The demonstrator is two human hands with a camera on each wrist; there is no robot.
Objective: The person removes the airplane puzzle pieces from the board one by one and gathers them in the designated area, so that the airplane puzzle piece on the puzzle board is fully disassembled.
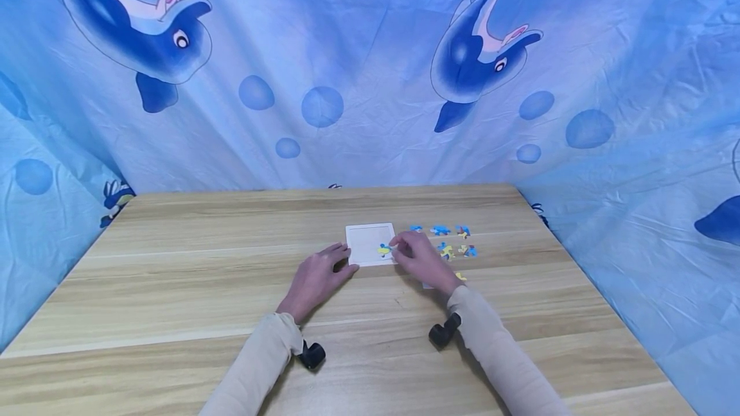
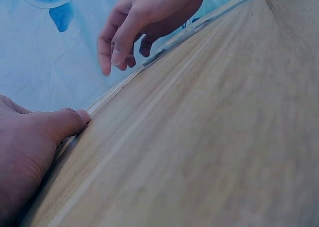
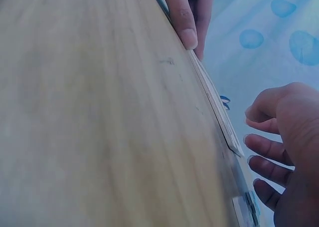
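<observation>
A white square puzzle tray (image 1: 369,226) lies on the table between the hands. My left hand (image 1: 316,277) holds its near left corner, with the thumb at the near edge and the fingers along the left side. A small yellow and blue jigsaw piece (image 1: 384,250) is over the tray's floor, towards the right side. Just beside this piece, my right hand (image 1: 419,259) hovers over the tray's right edge with its fingers bent. In the left wrist view, the fingers of the right hand (image 2: 144,25) hang down with nothing visible between them.
Several loose jigsaw pieces (image 1: 440,230) lie in rows to the right of the tray, some partly hidden by the right hand and forearm. The wooden table (image 1: 191,287) ends at a blue curtain (image 1: 370,82) printed with dolphins and bubbles.
</observation>
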